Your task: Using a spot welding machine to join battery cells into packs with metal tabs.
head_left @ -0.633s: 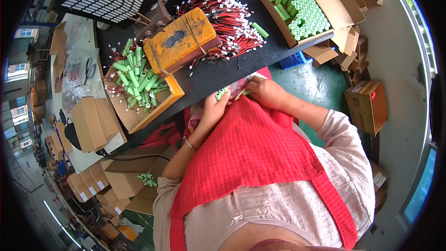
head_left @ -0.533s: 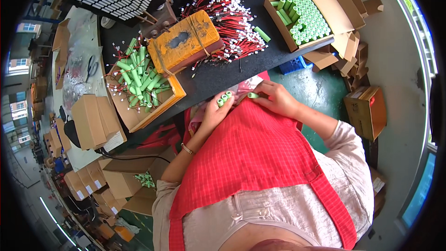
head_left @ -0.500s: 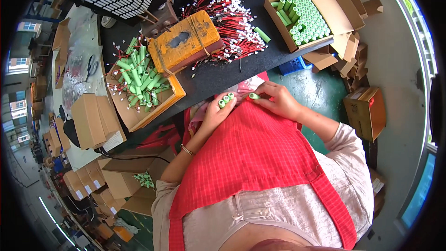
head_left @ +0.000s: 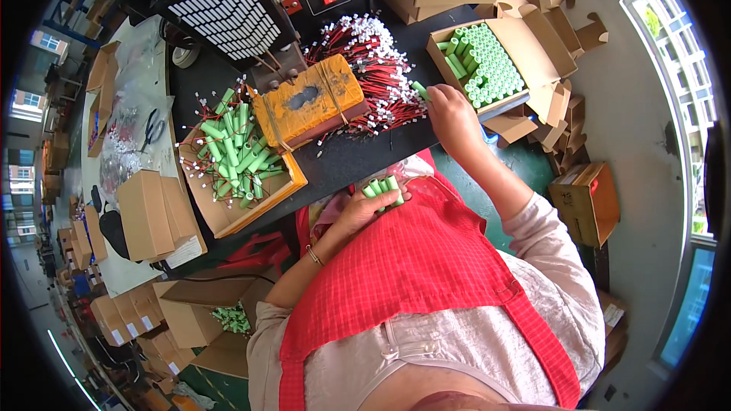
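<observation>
The left hand [head_left: 369, 209] is closed around a small bunch of green cylinders [head_left: 384, 189] above the red apron [head_left: 403, 259]; its fingers hide their lower parts, so their number is uncertain. Clock directions run from this hand. Between one and two o'clock, the right hand [head_left: 454, 118] reaches over the table [head_left: 343, 156], fingertips at a lone green cylinder [head_left: 419, 90]; they cover its near end, and whether they grip it cannot be told. The right forearm hides most of a blue container [head_left: 489, 135].

At twelve lies a heap of red wires with white connectors [head_left: 388, 99], partly covered by a taped yellow block [head_left: 308, 99] at eleven. At ten, a shallow carton [head_left: 221, 219] holds jumbled green cylinders with wires; those underneath are buried. At one, an open box [head_left: 533, 49] holds green cylinders, mostly end-up in packed rows, a few lying. At eight, below the table, a larger carton [head_left: 183, 320] contains green pieces too small to make out.
</observation>
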{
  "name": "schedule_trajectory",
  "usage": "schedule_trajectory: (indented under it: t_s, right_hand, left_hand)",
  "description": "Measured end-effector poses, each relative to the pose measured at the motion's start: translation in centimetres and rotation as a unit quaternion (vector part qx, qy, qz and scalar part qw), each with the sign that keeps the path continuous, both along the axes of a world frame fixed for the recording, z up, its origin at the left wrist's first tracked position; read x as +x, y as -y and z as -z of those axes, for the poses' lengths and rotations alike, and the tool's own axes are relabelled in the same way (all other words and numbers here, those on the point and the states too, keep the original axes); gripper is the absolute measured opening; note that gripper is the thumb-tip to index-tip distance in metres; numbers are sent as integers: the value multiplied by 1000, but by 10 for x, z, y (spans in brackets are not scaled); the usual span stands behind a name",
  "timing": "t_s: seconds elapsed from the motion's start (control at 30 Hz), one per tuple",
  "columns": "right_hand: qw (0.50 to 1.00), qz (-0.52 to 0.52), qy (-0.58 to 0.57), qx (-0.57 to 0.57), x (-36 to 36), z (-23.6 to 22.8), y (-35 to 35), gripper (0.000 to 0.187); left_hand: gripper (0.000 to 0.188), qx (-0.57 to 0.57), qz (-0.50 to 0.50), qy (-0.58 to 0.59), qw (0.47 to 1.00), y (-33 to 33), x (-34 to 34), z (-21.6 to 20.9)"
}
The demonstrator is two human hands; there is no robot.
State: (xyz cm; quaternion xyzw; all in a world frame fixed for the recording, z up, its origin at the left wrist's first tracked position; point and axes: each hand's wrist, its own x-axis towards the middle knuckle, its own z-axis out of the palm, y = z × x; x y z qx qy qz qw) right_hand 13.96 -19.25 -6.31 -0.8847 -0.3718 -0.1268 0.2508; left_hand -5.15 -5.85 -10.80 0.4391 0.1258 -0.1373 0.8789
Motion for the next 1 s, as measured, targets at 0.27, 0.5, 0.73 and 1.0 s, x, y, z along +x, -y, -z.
schedule_trajectory:
  t_s: [0.27,0.5,0.73,1.0]
  right_hand:
    - [968,-40,-229,93,-18,-40,4,21]
    - [959,-150,-215,109,-34,-47,-2,13]
    - [988,-99,-116,3,29,-25,-29,16]
    - [970,-142,-199,-16,42,-27,-32,20]
  left_hand:
    - [29,-222,-83,40,971,-11,14,-14]
    - [33,-217,-104,-27,970,-7,14,-3]
    - [37,-182,-41,36,982,-8,13,0]
    - [23,-34,-19,-48,998,-8,7,-17]
